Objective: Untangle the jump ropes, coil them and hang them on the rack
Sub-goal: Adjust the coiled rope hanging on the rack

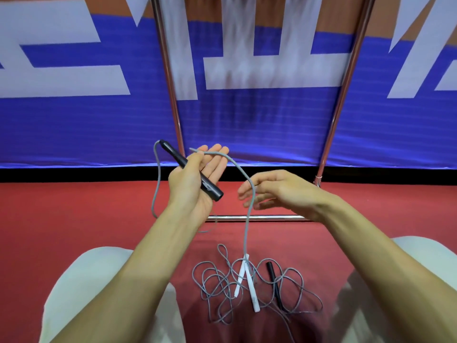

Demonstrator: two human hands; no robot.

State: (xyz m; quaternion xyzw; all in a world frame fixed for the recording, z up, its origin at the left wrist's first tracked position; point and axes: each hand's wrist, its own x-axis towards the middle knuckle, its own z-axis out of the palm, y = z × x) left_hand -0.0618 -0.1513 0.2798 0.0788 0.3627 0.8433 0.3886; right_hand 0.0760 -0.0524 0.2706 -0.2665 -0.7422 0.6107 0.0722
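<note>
Left hand [195, 180] grips a jump rope handle [176, 157] in front of the rack [259, 217]; right hand [272, 191] is loose.
A blue banner [74, 125] with huge white characters, cut off and unreadable, fills the upper frame. At centre, the left thumb clamps the black handle across the palm, fingers straight, with the grey rope [246, 231] draped over them. The right hand is relaxed and holds nothing, its fingertips beside that rope. The handle's small white mark is illegible. A tangle of ropes [243, 276] lies on the red floor [74, 214], lower centre.
</note>
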